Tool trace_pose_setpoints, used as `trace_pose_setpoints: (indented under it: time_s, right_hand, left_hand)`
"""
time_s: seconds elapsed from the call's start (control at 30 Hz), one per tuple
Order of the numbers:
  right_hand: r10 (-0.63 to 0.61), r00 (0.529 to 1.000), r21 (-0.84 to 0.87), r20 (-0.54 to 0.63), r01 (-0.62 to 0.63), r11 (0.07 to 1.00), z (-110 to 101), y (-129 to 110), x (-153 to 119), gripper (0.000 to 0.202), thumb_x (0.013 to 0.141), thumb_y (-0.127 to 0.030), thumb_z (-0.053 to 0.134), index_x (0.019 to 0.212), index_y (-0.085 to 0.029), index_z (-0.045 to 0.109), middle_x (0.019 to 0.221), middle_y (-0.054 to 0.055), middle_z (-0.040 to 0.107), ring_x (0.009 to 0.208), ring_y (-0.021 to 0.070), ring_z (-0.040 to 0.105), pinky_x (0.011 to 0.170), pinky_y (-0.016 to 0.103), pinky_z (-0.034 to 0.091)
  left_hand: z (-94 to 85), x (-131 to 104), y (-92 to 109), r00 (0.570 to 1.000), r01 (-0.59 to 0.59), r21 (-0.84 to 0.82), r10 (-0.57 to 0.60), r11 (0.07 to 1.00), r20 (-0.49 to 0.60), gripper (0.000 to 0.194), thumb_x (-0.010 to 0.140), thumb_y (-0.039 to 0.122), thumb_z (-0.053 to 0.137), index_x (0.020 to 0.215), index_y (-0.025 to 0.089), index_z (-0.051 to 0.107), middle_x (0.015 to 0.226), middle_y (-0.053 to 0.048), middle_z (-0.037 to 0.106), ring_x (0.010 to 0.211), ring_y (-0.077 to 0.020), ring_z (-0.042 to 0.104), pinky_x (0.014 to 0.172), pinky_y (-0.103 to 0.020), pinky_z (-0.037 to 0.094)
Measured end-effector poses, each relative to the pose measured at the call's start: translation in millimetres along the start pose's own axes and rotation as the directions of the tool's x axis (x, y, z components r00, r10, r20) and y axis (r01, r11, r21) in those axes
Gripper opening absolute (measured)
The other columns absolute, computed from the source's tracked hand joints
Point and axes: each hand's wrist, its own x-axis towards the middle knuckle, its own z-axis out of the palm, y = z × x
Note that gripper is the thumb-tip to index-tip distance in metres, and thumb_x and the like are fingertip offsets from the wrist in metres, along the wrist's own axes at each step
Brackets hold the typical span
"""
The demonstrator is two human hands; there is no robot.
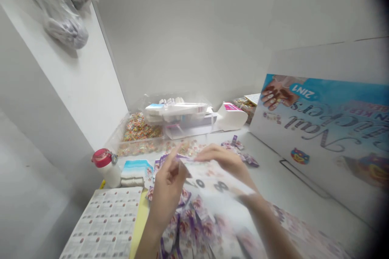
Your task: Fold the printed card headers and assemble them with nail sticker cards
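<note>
My left hand is raised near the middle, with its fingers curled at the left edge of a pale printed sheet or bag. My right hand lies over the top edge of the same item, fingers bent around it. The item is blurred by motion and shows dark round marks. Below the hands lie many small purple and pink packets. A stack of blue and white cards sits left of my left hand.
A sticker sheet lies at lower left, below a red-capped bottle. Behind are a bin of colourful pieces and a clear container. A large printed box stands at right.
</note>
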Motion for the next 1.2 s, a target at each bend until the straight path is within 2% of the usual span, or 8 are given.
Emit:
trace_pose_setpoints:
  time_s: [0.23, 0.4, 0.5, 0.63, 0.77, 0.9, 1.03, 1.2]
  right_hand:
    - [0.39, 0.92, 0.115, -0.045, -0.383, 0.917, 14, 4, 4, 0.017, 0.079, -0.034, 0.067, 0.078, -0.017, 0.068, 0.063, -0.001, 0.059, 0.058, 0.0131, 0.053, 0.054, 0.025, 0.043]
    - [0.075, 0.997, 0.033, -0.006, -0.075, 0.997, 13, 8, 3, 0.014, 0.085, -0.02, 0.06, 0.086, -0.023, 0.073, 0.082, 0.004, 0.065, 0.079, 0.0176, 0.06, 0.072, 0.032, 0.048]
    - [-0.159, 0.982, -0.134, 0.101, 0.172, 0.976, 9, 8, -1, 0.033, 0.088, -0.008, 0.047, 0.1, -0.028, 0.071, 0.096, 0.006, 0.063, 0.092, 0.0181, 0.059, 0.079, 0.034, 0.049]
    - [-0.229, 0.951, -0.281, 0.207, 0.282, 0.917, 5, 10, -4, 0.048, 0.084, -0.003, 0.046, 0.119, -0.031, 0.061, 0.122, 0.006, 0.057, 0.108, 0.0195, 0.054, 0.088, 0.038, 0.048]
    - [-0.265, 0.946, -0.266, 0.187, 0.309, 0.913, 3, 13, -2, 0.046, 0.084, -0.005, 0.049, 0.119, -0.032, 0.062, 0.124, 0.006, 0.056, 0.11, 0.0209, 0.053, 0.088, 0.038, 0.048]
    - [-0.177, 0.984, -0.106, -0.015, 0.175, 0.979, 7, 12, 0, 0.022, 0.086, -0.018, 0.058, 0.098, -0.029, 0.072, 0.105, 0.005, 0.064, 0.097, 0.0191, 0.059, 0.081, 0.033, 0.049]
    - [0.059, 0.994, 0.066, -0.091, -0.053, 0.996, 12, 9, 1, 0.009, 0.081, -0.023, 0.067, 0.087, -0.027, 0.074, 0.097, 0.004, 0.064, 0.093, 0.0192, 0.06, 0.083, 0.033, 0.048]
    - [0.344, 0.939, 0.469, 0.021, -0.313, 0.826, 20, 14, 3, 0.049, 0.073, -0.023, 0.074, 0.119, -0.029, 0.059, 0.098, 0.003, 0.065, 0.083, 0.0184, 0.063, 0.074, 0.034, 0.053]
  left_hand:
    - [5.2, 5, -2, 0.999, 0.052, -0.057, -0.052, 0.997, -0.004, 0.024, 0.08, 0.031, 0.063, 0.097, 0.015, 0.069, 0.094, -0.006, 0.071, 0.083, -0.0192, 0.065, 0.073, -0.029, 0.055]
    - [3.1, 4, 2, 0.985, 0.111, -0.195, -0.134, 0.974, -0.105, 0.024, 0.075, 0.025, 0.066, 0.096, 0.016, 0.069, 0.086, -0.004, 0.072, 0.068, -0.0149, 0.065, 0.064, -0.024, 0.053]
    - [0.3, 5, 0, 0.98, 0.104, -0.274, -0.146, 0.956, -0.138, 0.015, 0.072, 0.02, 0.067, 0.086, 0.017, 0.071, 0.084, -0.003, 0.073, 0.07, -0.0138, 0.065, 0.064, -0.021, 0.051]
    - [-3.1, 6, -2, 0.97, 0.074, -0.455, -0.17, 0.887, -0.174, 0.011, 0.071, 0.018, 0.065, 0.079, 0.017, 0.073, 0.078, -0.001, 0.073, 0.072, -0.0132, 0.066, 0.066, -0.02, 0.051]
    - [-3.8, 5, 1, 0.996, 0.02, -0.528, -0.065, 0.849, -0.068, 0.022, 0.078, 0.026, 0.058, 0.087, 0.015, 0.075, 0.095, -0.007, 0.074, 0.089, -0.0196, 0.066, 0.074, -0.025, 0.053]
    - [-0.8, 2, 0, 0.995, -0.081, -0.415, 0.101, 0.906, 0.026, 0.041, 0.08, 0.049, 0.06, 0.1, 0.016, 0.073, 0.108, -0.011, 0.071, 0.103, -0.0274, 0.062, 0.084, -0.035, 0.053]
    - [5.3, 0, -4, 0.992, -0.125, -0.154, 0.125, 0.98, -0.011, 0.035, 0.073, 0.039, 0.073, 0.1, 0.017, 0.072, 0.099, -0.007, 0.073, 0.098, -0.0261, 0.065, 0.088, -0.034, 0.052]
    - [12.2, 1, -8, 0.989, -0.076, -0.154, 0.054, 0.985, -0.141, 0.044, 0.078, 0.03, 0.069, 0.12, 0.022, 0.058, 0.097, -0.004, 0.074, 0.091, -0.0214, 0.068, 0.082, -0.033, 0.056]
